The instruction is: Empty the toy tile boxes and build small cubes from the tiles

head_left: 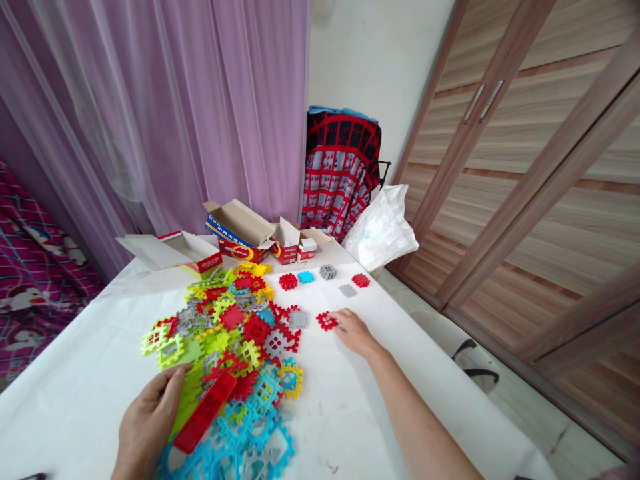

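My right hand [354, 331] reaches over the right part of the table, with thumb and fingertips closed on the edge of a red toothed plastic building piece [326, 321] with a window-like grid. On the left, my left hand [153, 407] rests against the heap of interlocking pieces [215, 340]. Its thumb and forefinger come together beside a lime-green piece [187, 397]; the other fingers are hidden, and whatever lies in its grasp is unclear. A long red plastic piece [206, 412] lies across the heap close to this hand. Blue window-frame pieces [250, 427] spread along the near side.
Beyond the right hand stand small groups: red pieces [288, 281], blue pieces [305, 277], a grey stack [328, 271], another red group [361, 280] and a flat grey piece [347, 291]. Opened cardboard boxes [240, 223] line the back edge, beside a white bag [383, 230].
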`<action>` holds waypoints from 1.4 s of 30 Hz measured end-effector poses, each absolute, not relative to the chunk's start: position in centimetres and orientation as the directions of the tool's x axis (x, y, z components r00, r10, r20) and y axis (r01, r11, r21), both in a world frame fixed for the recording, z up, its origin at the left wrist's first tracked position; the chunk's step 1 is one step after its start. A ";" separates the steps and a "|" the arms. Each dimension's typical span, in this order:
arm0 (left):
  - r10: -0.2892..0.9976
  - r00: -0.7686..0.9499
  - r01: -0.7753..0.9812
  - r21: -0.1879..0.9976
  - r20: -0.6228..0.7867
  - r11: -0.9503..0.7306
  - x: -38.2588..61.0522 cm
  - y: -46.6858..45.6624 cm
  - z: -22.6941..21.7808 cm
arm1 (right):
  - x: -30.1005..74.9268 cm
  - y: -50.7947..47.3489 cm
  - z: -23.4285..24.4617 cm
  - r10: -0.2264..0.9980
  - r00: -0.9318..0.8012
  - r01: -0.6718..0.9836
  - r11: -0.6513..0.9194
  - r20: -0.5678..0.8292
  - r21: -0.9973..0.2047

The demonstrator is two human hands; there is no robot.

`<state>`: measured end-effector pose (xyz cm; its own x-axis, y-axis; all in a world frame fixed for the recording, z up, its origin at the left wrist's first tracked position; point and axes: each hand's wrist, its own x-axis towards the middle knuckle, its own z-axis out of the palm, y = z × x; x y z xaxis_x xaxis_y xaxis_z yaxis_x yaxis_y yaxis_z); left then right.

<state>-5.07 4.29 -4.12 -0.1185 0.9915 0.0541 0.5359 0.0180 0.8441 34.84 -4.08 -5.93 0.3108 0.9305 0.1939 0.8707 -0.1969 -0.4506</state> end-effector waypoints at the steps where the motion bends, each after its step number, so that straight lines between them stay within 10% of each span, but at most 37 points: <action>1: 0.991 -0.119 0.533 0.846 0.060 0.012 -5.1 4.3 -4.1 | 35.0 -4.0 -6.1 0.927 0.306 0.870 -0.181 0.216 -0.459; 17: 0.993 -0.117 0.512 0.858 0.026 0.038 -5.1 4.3 -4.3 | 30.7 -4.4 -6.1 0.753 0.591 0.800 -0.503 0.289 -0.327; 32: 0.990 -0.138 0.467 0.881 -0.011 0.075 -5.1 4.3 -4.8 | 30.4 4.1 -5.5 0.568 0.713 0.636 -0.276 0.411 -0.721; 42: 0.995 -0.099 0.463 0.886 0.030 0.020 -5.8 4.4 -6.9 | 29.4 11.4 -7.5 0.572 0.668 0.699 -0.263 0.476 -0.665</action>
